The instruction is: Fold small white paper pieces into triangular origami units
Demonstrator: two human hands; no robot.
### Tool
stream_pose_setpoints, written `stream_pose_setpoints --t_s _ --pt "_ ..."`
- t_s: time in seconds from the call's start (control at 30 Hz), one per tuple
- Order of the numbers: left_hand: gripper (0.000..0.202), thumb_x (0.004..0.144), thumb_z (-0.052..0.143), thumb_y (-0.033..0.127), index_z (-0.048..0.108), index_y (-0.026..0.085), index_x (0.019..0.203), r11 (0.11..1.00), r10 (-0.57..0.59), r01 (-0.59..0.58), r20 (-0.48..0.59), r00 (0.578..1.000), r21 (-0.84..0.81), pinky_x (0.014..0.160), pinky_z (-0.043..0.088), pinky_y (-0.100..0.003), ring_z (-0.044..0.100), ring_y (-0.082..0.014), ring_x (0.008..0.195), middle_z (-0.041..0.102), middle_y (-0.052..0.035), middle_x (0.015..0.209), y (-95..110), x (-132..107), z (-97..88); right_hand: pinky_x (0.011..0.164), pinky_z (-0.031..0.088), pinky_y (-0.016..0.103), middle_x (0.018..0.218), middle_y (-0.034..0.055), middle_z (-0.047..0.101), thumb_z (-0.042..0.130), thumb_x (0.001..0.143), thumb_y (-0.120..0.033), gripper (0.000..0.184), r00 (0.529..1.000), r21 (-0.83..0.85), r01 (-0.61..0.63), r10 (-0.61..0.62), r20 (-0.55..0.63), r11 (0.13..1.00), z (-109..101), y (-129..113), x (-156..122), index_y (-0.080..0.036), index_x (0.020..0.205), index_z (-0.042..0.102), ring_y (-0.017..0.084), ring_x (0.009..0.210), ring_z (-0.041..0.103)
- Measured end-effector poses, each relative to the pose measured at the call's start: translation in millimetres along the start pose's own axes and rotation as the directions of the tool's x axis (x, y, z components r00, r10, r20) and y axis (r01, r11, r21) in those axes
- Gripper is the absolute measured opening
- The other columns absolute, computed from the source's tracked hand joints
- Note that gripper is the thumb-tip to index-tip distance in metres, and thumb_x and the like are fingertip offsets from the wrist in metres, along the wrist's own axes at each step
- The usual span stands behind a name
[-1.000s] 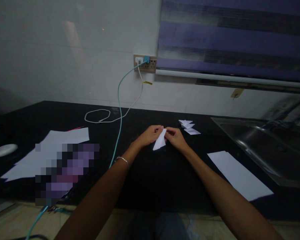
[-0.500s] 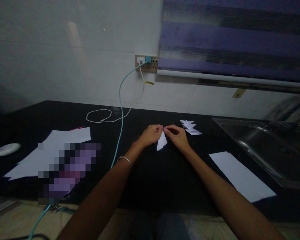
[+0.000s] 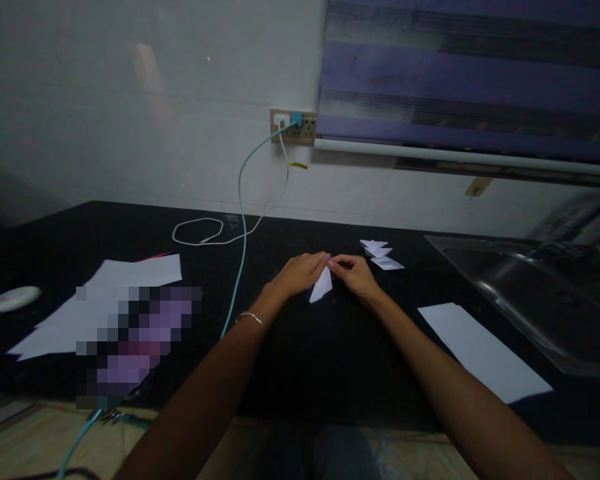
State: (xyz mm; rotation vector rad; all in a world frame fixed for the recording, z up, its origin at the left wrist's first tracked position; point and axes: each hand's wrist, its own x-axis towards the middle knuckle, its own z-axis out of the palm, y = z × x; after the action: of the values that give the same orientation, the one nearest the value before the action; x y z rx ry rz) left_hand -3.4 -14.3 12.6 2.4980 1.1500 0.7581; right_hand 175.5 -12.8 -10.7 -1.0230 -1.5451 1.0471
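A small folded piece of white paper [image 3: 322, 285] lies against the black counter [image 3: 300, 347] between my two hands. My left hand [image 3: 300, 273] rests on its left side with fingers stretched toward its top corner. My right hand [image 3: 355, 275] pinches the same top corner with thumb and forefinger. A bracelet circles my left wrist.
Three small folded paper pieces [image 3: 380, 254] lie just beyond my right hand. A white strip of paper [image 3: 483, 352] lies at right, near a steel sink [image 3: 535, 293]. Loose white sheets [image 3: 105, 300] lie at left, a teal cable [image 3: 240, 220] and a white cable [image 3: 200, 233] run from a wall socket [image 3: 293, 127].
The folded paper has been lowered a little toward the counter. My left fingers went from a pinch to lying stretched over it; my right hand kept its pinch.
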Motion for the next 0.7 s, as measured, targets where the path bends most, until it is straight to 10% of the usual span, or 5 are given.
stream_pose_setpoints --t_s 0.7 --pt "0.038 0.100 0.024 0.040 0.057 0.021 0.099 0.991 -0.043 0.044 -0.014 0.999 0.130 0.071 0.041 -0.029 0.059 -0.0197 0.080 0.064 -0.0069 0.089 0.9 1.7 1.3 0.067 0.047 0.032 0.078 0.0062 0.072 0.074 0.069 -0.045 0.032 0.992 -0.074 0.032 -0.041 -0.123 0.997 4.0 -6.7 -2.7 -0.016 0.084 0.076 0.018 0.068 0.061"
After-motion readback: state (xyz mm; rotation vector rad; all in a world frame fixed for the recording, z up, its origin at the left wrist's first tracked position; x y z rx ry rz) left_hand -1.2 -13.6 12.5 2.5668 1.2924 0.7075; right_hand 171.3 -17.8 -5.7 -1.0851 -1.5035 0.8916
